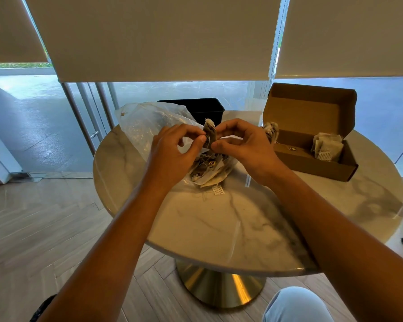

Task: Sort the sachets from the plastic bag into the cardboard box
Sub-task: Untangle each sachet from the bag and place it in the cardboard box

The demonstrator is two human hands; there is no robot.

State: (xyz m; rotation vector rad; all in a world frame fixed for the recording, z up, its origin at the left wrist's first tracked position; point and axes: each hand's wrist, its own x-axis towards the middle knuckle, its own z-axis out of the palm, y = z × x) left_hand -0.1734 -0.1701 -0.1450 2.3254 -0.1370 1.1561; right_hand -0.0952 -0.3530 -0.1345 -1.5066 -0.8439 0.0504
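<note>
- Both hands, left (pixel 172 147) and right (pixel 240 145), pinch one brown paper sachet (pixel 209 133), upright, above the clear plastic bag (pixel 144 124) on the round marble worktop (pixel 219 217).
- The open brown cardboard box (pixel 312 140) lies to the right, nearer the right hand.
- Small white tags (pixel 218 190) carry print too small to read.

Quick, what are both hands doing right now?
Left hand: pinching the sachet.
Right hand: pinching the same sachet from the other side.
</note>
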